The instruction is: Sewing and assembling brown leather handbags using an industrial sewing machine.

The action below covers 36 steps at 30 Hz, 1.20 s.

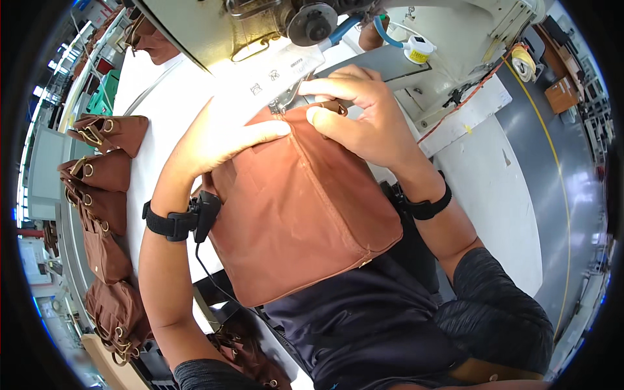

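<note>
A brown bag with a seam down its side hangs from the sewing machine's presser foot toward my lap. My left hand grips its upper edge on the left, thumb lying on the outer face near the foot; the other fingers are hidden. To the right of the foot, my right hand holds the bag's top edge between thumb and bent fingers. A small metal ring shows beside that hand. The sewing machine stands above, its pale, brightly lit part covering some of the work.
Several brown bags with brass-coloured rings line the table's left side. Another brown bag lies at the far left. A blue hose runs along the machine. The white tabletop extends right, beside a grey floor with a yellow line.
</note>
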Motion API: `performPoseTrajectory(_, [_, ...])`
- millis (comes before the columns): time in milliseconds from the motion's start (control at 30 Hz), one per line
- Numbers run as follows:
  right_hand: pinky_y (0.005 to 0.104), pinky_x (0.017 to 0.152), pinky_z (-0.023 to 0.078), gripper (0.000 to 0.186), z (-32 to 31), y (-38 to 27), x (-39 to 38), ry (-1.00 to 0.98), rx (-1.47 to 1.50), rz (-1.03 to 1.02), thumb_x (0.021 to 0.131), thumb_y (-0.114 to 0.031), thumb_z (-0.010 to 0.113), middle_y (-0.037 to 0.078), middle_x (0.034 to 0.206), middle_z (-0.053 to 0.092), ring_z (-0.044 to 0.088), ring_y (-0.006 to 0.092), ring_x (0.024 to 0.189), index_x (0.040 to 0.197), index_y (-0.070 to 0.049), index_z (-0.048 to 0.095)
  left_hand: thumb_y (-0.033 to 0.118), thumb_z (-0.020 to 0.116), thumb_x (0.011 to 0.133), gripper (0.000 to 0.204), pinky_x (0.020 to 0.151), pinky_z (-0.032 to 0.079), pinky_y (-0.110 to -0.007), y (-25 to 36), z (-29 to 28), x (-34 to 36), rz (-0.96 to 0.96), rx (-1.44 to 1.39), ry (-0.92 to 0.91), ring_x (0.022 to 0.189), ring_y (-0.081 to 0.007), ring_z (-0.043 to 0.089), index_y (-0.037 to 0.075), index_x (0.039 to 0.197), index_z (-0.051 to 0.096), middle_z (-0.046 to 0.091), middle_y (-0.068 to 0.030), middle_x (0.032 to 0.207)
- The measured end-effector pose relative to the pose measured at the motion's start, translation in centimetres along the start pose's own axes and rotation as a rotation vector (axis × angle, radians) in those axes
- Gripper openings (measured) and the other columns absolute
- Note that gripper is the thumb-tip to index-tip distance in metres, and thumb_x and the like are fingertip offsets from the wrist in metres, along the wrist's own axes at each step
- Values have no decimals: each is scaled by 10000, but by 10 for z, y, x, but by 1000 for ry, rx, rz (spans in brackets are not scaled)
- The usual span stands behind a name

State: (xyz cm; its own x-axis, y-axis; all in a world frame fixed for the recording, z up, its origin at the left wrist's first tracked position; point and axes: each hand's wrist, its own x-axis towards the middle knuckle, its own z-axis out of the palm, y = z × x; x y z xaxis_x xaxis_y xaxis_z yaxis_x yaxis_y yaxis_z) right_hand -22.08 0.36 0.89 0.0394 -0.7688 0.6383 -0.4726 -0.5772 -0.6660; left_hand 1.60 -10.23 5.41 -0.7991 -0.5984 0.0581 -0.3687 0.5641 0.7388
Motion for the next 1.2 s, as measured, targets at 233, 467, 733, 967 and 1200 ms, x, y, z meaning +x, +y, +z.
performPoseTrajectory(233, [349,1012,331,323,3,1,-2,81,-16,-15,837,-178,772,-31,824,698,605,142,959,1157,-137,770,321,813,927,261,652,347,-231,-7,6,10,48,37,-4,748,-36,449,114,917,655,548,83,833])
performPoseTrajectory(467, [364,964,352,301,12,-2,1,134,-293,-45,811,-235,818,-23,917,745,617,181,1004,1089,-136,758,314,806,944,264,601,346,-206,-13,5,7,55,59,-18,685,1,427,132,837,648,536,118,765])
performPoseTrajectory(733, [377,983,371,258,13,-5,1,157,-236,49,801,-254,816,-6,1014,767,630,208,1047,1019,-124,768,285,801,950,255,627,355,-200,-30,2,2,13,-11,-42,704,1,435,133,832,633,542,119,784])
performPoseTrajectory(967, [379,1013,368,241,11,-5,7,93,-210,170,789,-253,798,28,960,768,629,237,1017,988,-119,783,265,818,929,251,611,338,-204,-43,-5,2,28,95,-18,703,2,421,137,844,619,513,121,790])
performPoseTrajectory(1200, [386,1011,363,234,13,-4,9,85,-158,198,791,-262,790,35,917,762,619,246,1024,971,-113,784,242,847,892,289,606,330,-214,-27,-10,8,149,287,8,706,-10,414,141,831,582,490,109,791])
